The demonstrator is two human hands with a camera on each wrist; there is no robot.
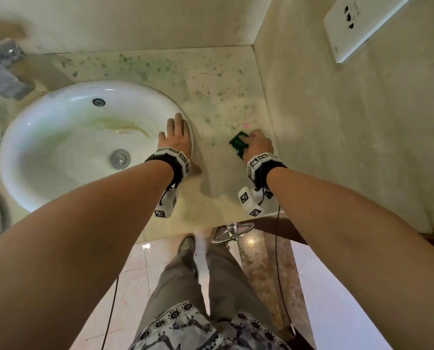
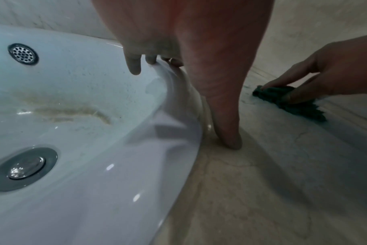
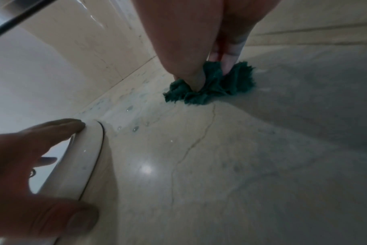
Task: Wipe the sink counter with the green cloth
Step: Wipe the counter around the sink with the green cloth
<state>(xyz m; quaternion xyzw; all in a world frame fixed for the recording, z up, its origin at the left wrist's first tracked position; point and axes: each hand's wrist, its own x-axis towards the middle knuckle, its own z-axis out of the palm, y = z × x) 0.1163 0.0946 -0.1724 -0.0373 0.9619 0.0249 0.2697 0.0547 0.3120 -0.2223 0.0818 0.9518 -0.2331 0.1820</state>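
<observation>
The green cloth [image 1: 238, 144] lies bunched on the beige stone counter [image 1: 223, 84], close to the right wall. My right hand [image 1: 255, 141] grips it from above, thumb and fingers pinching the folds and pressing them onto the stone; the right wrist view shows the cloth [image 3: 210, 89] crumpled under the fingers [image 3: 226, 54]. My left hand [image 1: 176, 137] rests flat on the right rim of the white sink [image 1: 34, 122], fingers straight, thumb down on the counter. In the left wrist view the cloth [image 2: 293, 104] sits under the right hand [image 2: 335, 71].
Green droplets [image 1: 140, 69] speckle the counter behind and right of the sink. A thin crack [image 3: 191, 144] runs across the stone. A metal faucet [image 1: 4, 69] stands at the back left. The right wall [image 1: 337, 147] carries a white socket plate [image 1: 357, 26]. The counter's front edge [image 1: 210, 223] is near my legs.
</observation>
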